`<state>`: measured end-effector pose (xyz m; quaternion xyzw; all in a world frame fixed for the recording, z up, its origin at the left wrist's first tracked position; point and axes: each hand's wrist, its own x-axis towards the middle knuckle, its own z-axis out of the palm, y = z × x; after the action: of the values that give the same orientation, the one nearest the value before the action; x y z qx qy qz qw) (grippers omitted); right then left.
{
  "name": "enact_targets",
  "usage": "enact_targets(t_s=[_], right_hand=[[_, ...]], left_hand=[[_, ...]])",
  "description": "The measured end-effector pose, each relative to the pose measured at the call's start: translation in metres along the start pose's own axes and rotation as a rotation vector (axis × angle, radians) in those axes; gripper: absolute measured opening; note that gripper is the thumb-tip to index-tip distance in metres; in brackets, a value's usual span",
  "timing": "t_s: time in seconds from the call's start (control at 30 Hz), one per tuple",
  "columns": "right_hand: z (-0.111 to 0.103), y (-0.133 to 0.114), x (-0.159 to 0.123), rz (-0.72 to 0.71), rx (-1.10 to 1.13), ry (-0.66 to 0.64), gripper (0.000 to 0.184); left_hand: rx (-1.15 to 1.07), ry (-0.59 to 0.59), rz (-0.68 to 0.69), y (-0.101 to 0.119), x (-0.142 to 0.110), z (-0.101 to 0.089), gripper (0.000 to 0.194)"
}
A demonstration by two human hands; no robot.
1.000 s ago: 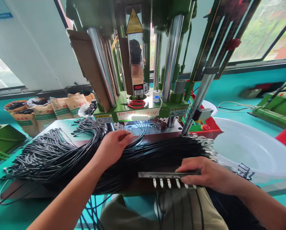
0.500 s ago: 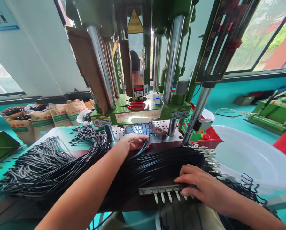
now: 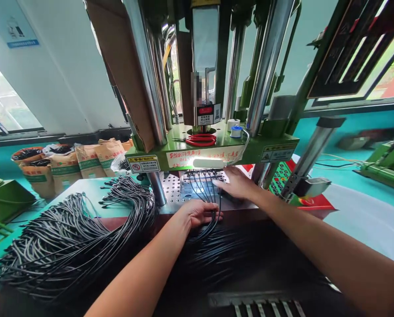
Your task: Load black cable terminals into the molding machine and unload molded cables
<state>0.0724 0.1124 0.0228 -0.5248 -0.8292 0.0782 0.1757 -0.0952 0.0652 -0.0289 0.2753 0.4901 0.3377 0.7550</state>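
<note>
Several black cables [image 3: 213, 222] run down from a metal mould [image 3: 192, 189] under the press, and my left hand [image 3: 201, 213] is closed around them just in front of the mould. My right hand [image 3: 238, 182] reaches in at the mould's right side, thumb stretched toward the cables and apart from the fingers. Part of its fingertips is hidden under the press plate. At the bottom, a metal bar [image 3: 246, 298] with a row of flat metal connectors [image 3: 269, 309] lies near my body.
The green press plate [image 3: 177, 165] hangs over the mould, with red-handled scissors [image 3: 200, 140] and a blue tape roll [image 3: 236, 131] on it. Bundled black cables [image 3: 58, 237] cover the left side. A steel column [image 3: 157, 187] stands left; a white tub [image 3: 365, 211] is right.
My right hand has left the bar of connectors and moved forward to the mould. The left hand still holds the cables. The view has moved nearer to the press.
</note>
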Motion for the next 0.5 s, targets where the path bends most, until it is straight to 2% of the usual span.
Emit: enact_targets(t_s=[0.07, 0.13, 0.23, 0.3, 0.37, 0.5], right_hand=[[0.012, -0.012, 0.035, 0.004, 0.005, -0.020, 0.057], [0.028, -0.035, 0.055, -0.047, 0.022, -0.059, 0.064], [0.050, -0.070, 0.067, -0.194, 0.067, -0.103, 0.062], [0.058, -0.077, 0.071, -0.243, 0.086, -0.118, 0.055], [0.057, -0.061, 0.075, -0.206, 0.084, -0.120, 0.049], [0.044, 0.005, 0.084, -0.032, 0.076, -0.055, 0.037]], left_hand=[[-0.007, -0.008, 0.005, -0.001, 0.000, -0.001, 0.010], [-0.017, -0.024, 0.017, -0.003, 0.002, -0.003, 0.007], [-0.049, -0.060, 0.044, -0.004, 0.003, -0.004, 0.005], [-0.077, -0.079, 0.045, -0.004, 0.002, -0.004, 0.009], [-0.102, -0.087, 0.019, -0.003, 0.000, -0.003, 0.008], [-0.151, -0.087, -0.043, -0.001, -0.004, 0.001, 0.015]])
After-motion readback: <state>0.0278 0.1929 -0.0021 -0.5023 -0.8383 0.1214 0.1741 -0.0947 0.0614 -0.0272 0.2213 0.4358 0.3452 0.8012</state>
